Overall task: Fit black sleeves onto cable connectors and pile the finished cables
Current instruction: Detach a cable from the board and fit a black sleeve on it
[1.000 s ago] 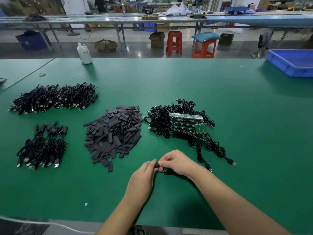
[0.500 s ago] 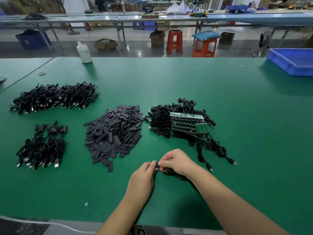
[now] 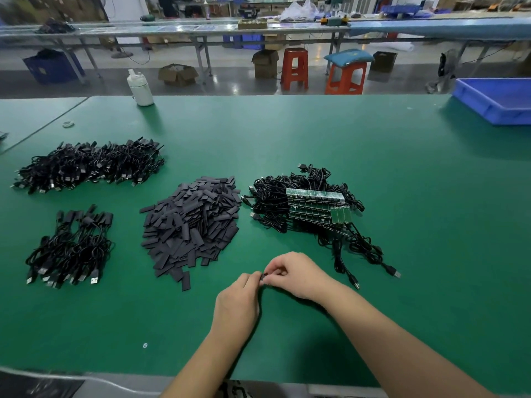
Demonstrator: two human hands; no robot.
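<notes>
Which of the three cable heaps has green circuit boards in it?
The right-hand heap, beside the sleeve pile. The two heaps at left show only black cables and plugs.

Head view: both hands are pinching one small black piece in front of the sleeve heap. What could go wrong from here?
1. The small black piece is mostly hidden between left hand and right hand, so a skewed sleeve might go unnoticed.
2. The right forearm lies near loose black cables with metal plugs; pulling back could drag them.
3. The heap of flat black sleeves lies close by; a sweep leftward could scatter it.
</notes>
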